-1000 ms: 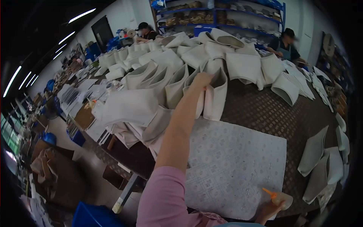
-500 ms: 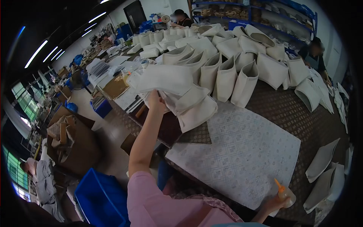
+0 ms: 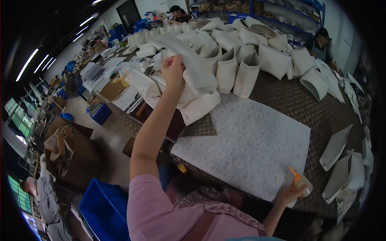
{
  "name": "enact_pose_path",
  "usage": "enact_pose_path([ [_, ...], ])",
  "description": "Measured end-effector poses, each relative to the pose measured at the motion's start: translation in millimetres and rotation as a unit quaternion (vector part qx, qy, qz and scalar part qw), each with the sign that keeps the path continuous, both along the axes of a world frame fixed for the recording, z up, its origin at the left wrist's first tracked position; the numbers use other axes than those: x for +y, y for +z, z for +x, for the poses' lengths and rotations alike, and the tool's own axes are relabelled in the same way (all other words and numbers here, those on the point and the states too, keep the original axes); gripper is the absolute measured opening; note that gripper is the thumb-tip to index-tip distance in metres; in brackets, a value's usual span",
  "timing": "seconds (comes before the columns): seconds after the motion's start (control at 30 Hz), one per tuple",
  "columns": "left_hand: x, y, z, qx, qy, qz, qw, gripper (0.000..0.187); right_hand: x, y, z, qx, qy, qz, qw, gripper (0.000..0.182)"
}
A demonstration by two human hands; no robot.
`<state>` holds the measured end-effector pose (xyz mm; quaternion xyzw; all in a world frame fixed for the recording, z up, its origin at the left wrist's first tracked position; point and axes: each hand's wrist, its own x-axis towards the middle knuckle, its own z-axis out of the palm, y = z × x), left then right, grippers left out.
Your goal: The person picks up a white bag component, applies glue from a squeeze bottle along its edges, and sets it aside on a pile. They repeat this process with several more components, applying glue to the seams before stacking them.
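In the head view my left hand [image 3: 173, 71] is raised at the near end of the pile, fingers closed on the edge of a pale, flexible fabric-like piece [image 3: 194, 67]. The piece bends in an arc, and its lower end hangs over other white pieces [image 3: 202, 107]. My right hand [image 3: 290, 195] is low on the right, wrapped round a small squeeze bottle [image 3: 304, 187] with an orange pointed nozzle. What fills the bottle I cannot make out. Beneath and beside this hand lies a white patterned sheet [image 3: 253, 144] on the table.
Open-topped white pouches [image 3: 246, 75] stand and lie in a large heap on the brown table [image 3: 281, 107]. More flat pouches [image 3: 337, 148] lie at right. A blue bin [image 3: 106, 211] and a cardboard box [image 3: 76, 154] stand on the floor at left. Two people [image 3: 320, 42] sit across the table.
My left hand has risen, lifting the pale piece up off the pile so that it now curves. My right hand still holds the bottle near the sheet's corner. The view has shifted slightly.
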<state>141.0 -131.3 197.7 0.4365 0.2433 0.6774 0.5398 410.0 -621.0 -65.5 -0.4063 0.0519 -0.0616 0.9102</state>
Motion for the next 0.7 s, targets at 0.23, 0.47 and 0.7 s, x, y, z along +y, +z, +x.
enact_pose_path([
  [0.23, -110, -93, 52, 0.148, -0.341, -0.110, 0.922, 0.038, -5, -8, 1, -0.022, 0.027, 0.081, 0.996, 0.066],
  [0.47, -181, -237, 36, 0.622, -0.188, 0.243, 0.720, 0.052, 4, 32, -37, -0.001, 0.040, 0.093, 0.995, 0.059],
  [0.7, -203, -220, 30, 0.647, -0.121, 0.185, 0.730, 0.043, 58, 57, -129, 0.023, 0.148, 0.118, 0.982, 0.053],
])
